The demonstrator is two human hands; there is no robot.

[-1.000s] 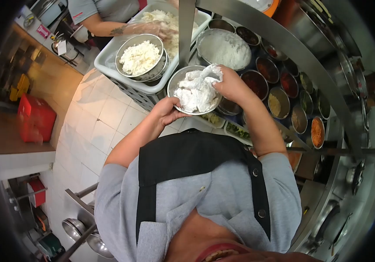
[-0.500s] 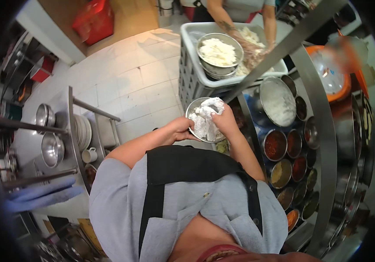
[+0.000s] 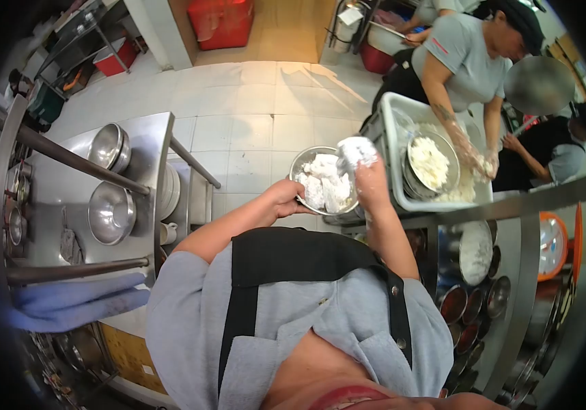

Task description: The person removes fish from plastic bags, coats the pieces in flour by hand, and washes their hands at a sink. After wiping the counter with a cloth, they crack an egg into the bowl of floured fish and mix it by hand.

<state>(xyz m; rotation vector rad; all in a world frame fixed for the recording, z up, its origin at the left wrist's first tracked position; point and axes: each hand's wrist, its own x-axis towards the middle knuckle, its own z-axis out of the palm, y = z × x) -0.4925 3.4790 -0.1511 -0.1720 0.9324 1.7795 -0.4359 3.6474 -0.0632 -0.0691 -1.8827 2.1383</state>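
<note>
In front of my apron my left hand (image 3: 285, 199) grips the left side of a round metal bowl (image 3: 294, 169), thumb over its rim. Several flour-coated pieces (image 3: 326, 189) lie in the bowl. My right hand (image 3: 373, 183), dusted white, is closed around a thick piece coated in flour (image 3: 356, 150), raised over the bowl's right edge. What lies under the coating cannot be made out.
Right of the bowl stands a white crate (image 3: 393, 143) with a bowl of white shreds (image 3: 431, 164); a co-worker's hands (image 3: 476, 162) work in it. Metal containers (image 3: 453, 304) fill the counter at right. Left, a steel shelf (image 3: 74, 198) carries metal bowls (image 3: 112, 213).
My right hand has lifted a floury piece up from the bowl toward the right. The view has turned right, bringing the co-workers into sight. My left hand still grips the bowl.
</note>
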